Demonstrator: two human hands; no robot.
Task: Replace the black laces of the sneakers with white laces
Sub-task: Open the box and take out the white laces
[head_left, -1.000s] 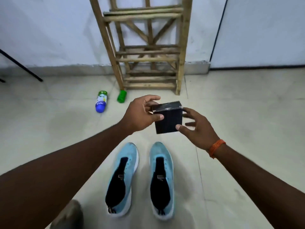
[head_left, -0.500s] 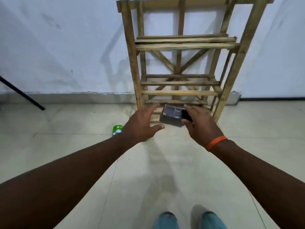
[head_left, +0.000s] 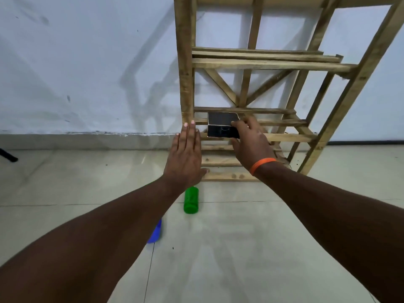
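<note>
at shelf (head_left: 271,66) front edge, black box (head_left: 222,125)

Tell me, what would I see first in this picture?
First, the small black box, held by the right hand with the orange wristband at a low shelf of the tall wooden slat rack against the white wall. Beside it, the left hand is spread flat and holds nothing. Below, a green plastic bottle lies on the pale tiled floor.

A box (head_left: 221,121) low in the rack (head_left: 185,73), rack against the wall (head_left: 87,62), bottle (head_left: 191,200) on floor (head_left: 240,237) before it
</note>
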